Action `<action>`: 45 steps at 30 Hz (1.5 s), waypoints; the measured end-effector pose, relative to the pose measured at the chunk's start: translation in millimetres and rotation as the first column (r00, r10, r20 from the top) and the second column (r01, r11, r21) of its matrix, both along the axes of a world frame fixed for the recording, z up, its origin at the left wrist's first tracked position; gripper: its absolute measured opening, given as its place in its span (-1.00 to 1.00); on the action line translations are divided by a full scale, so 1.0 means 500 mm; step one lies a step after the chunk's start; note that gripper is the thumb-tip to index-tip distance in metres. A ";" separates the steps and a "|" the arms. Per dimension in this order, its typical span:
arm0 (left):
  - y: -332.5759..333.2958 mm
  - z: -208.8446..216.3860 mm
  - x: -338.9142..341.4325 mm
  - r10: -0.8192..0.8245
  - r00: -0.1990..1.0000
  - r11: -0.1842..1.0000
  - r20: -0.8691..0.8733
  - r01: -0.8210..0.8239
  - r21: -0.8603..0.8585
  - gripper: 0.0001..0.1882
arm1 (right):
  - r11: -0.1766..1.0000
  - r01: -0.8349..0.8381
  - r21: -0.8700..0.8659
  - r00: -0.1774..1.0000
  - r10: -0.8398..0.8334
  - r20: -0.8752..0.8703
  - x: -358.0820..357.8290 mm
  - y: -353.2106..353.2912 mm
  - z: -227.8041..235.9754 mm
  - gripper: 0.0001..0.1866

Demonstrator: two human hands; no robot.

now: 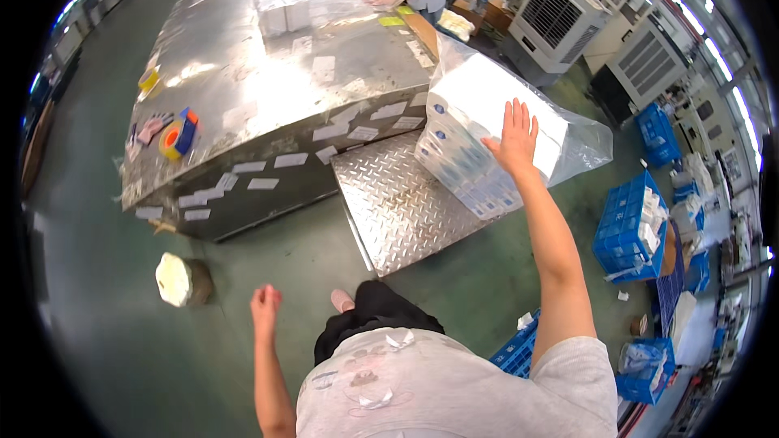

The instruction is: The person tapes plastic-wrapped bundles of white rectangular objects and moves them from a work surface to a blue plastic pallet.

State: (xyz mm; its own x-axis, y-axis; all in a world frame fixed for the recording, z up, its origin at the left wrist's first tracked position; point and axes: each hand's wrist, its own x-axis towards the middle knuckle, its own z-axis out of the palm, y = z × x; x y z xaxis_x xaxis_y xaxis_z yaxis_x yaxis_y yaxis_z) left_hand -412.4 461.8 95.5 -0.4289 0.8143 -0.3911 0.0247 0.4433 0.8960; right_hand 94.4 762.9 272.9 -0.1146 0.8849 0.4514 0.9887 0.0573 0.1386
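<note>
Right hand [516,139]: fingers apart, flat on bagged pack [469,131], right of frame centre | left hand [264,302], lower left: finger closure unclear | bagging looks done; loose bag end [587,143] seemingly unsecured

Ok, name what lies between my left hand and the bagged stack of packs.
In the head view, green floor lies nearest your left hand, then the diamond-plate metal platform, up to the bagged stack of packs.

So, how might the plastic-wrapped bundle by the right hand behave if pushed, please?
The bundle would probably move as one block, its packs being closely stacked. Its loose clear bag looks floppy and, being shiny, might slip under the right hand.
</note>
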 end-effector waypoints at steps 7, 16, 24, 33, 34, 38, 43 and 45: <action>0.508 0.210 0.013 -0.265 0.962 0.933 0.070 0.237 0.270 -0.62 | 0.910 0.043 -0.412 0.910 -0.206 -0.359 -0.041 0.058 -0.081 -0.67; 0.760 0.237 0.141 -0.685 0.676 0.728 0.271 0.632 0.264 -0.63 | 0.969 -0.083 -0.233 0.658 -0.122 -0.743 -0.203 0.013 -0.016 -0.80; 0.999 0.339 0.279 -0.823 0.540 0.436 -0.177 0.799 0.414 -0.45 | 0.945 -0.159 -0.286 0.592 -0.141 -0.794 -0.424 0.032 0.033 -0.82; 1.161 0.311 0.289 -0.981 0.080 0.083 -0.177 0.997 -0.009 -0.43 | 0.892 -0.283 -0.352 0.397 -0.225 -0.890 -0.628 0.069 0.091 -0.81; 1.177 0.299 0.259 -0.994 0.069 0.068 -0.087 0.997 0.021 -0.43 | 0.887 -0.296 -0.354 0.366 -0.237 -0.900 -0.645 0.078 0.094 -0.82; 1.145 0.362 0.194 -0.985 0.175 0.163 -0.007 0.931 0.328 -0.32 | 0.889 -0.376 -0.261 0.393 -0.102 -0.914 -0.721 0.124 0.065 -0.85; 1.100 0.367 0.183 -0.613 -0.009 -0.173 -0.790 0.977 0.123 -0.04 | 0.813 -0.456 -0.363 0.406 -0.173 -0.897 -0.777 0.174 0.071 -0.87; 1.120 0.318 0.203 -0.614 -0.026 -0.120 -0.789 0.991 0.060 -0.11 | 0.839 -0.417 -0.350 0.394 -0.180 -0.901 -0.786 0.171 0.065 -0.86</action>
